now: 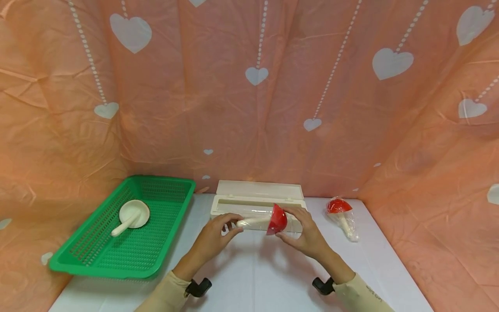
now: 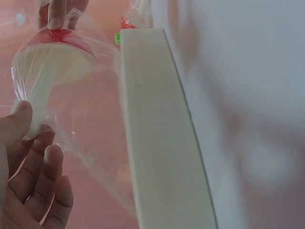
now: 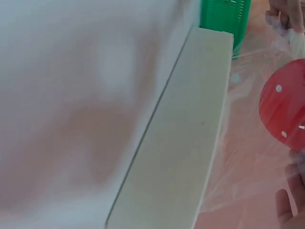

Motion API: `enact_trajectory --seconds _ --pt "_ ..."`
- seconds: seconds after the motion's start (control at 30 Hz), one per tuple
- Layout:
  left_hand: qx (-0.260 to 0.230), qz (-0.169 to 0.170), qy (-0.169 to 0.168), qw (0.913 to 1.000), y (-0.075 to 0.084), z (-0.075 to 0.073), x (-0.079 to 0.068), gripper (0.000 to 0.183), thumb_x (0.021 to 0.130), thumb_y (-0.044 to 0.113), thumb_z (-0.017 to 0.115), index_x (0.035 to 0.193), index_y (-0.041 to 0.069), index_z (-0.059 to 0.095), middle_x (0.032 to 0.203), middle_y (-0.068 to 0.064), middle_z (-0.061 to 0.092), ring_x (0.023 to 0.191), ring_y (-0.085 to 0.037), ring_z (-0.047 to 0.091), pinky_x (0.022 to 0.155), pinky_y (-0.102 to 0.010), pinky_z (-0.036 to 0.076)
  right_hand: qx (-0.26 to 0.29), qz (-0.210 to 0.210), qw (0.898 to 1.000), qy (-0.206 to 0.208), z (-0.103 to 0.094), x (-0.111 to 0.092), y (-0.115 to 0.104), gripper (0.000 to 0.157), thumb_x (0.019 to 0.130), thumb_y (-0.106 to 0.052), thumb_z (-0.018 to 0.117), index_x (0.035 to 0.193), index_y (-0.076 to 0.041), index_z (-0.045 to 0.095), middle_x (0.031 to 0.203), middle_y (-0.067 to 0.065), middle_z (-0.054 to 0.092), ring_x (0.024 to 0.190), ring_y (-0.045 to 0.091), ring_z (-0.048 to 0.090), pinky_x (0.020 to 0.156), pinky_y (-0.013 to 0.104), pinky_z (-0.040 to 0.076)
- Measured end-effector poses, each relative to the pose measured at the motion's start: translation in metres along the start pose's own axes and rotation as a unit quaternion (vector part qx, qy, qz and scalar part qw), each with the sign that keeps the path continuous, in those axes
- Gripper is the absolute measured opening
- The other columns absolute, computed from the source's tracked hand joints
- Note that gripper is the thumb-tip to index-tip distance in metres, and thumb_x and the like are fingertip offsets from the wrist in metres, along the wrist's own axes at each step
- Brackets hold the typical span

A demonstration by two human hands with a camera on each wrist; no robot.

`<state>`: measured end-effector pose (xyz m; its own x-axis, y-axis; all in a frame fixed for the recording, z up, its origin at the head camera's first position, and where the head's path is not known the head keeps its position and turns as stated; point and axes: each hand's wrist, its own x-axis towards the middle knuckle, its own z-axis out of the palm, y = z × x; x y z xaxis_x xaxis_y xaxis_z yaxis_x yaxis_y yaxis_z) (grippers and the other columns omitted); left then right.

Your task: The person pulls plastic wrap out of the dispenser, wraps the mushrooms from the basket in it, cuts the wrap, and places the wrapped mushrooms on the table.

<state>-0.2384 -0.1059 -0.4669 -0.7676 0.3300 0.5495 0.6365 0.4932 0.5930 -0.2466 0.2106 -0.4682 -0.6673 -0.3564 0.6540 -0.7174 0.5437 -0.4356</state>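
Note:
A mushroom-shaped piece (image 1: 276, 220), with a white-dotted red cap and a pale stem, lies sideways in the air inside a clear plastic bag (image 2: 74, 133). My left hand (image 1: 218, 234) pinches the end of its stem between thumb and fingers. On the other side, my right hand (image 1: 306, 232) holds the cap, thumb below and fingers above. Loose plastic trails from the piece in both wrist views. Just behind it stands a long white box (image 1: 217, 210), its lid (image 1: 259, 189) raised at the back.
At left is a green basket (image 1: 156, 266) with one similar mushroom-shaped piece (image 1: 134, 214) lying stem toward me. Another red-capped piece (image 1: 340, 207) in clear wrapping lies right of the box on the white table (image 1: 249, 284). An orange curtain (image 1: 218, 108) with hearts surrounds the back and sides.

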Motion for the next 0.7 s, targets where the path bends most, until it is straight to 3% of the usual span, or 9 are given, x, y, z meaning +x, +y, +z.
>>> enact_trajectory --seconds 0.1,0.27,0.7 --pt "-0.006 0.007 0.012 0.9999 0.002 -0.003 0.006 0.027 0.093 0.016 0.085 0.119 0.017 0.076 0.094 0.013 0.069 0.082 -0.005 0.059 0.073 -0.030 0.055 0.009 0.020 1.000 0.009 -0.001 0.004 -0.001 0.079 0.074 -0.013 0.099 0.145 -0.014 0.064 0.141 0.004 0.068 0.131 0.028 0.058 0.104 0.062 0.052" --pt "-0.009 0.004 0.026 0.9996 0.008 -0.008 0.016 0.026 0.094 0.015 0.084 0.119 0.016 0.078 0.094 0.010 0.070 0.081 -0.007 0.060 0.074 -0.029 0.056 0.014 0.039 0.999 0.016 -0.002 0.010 -0.003 0.074 0.077 -0.013 0.097 0.144 -0.012 0.065 0.138 0.006 0.069 0.127 0.028 0.058 0.098 0.063 0.056" --pt "-0.004 -0.005 0.031 0.9995 0.016 -0.020 0.045 0.025 0.099 0.019 0.079 0.123 0.014 0.078 0.095 0.006 0.071 0.082 -0.010 0.062 0.075 -0.030 0.056 0.041 0.057 0.997 0.043 -0.015 0.036 -0.008 0.072 0.078 -0.012 0.096 0.144 -0.011 0.066 0.135 0.009 0.069 0.127 0.030 0.060 0.100 0.065 0.054"
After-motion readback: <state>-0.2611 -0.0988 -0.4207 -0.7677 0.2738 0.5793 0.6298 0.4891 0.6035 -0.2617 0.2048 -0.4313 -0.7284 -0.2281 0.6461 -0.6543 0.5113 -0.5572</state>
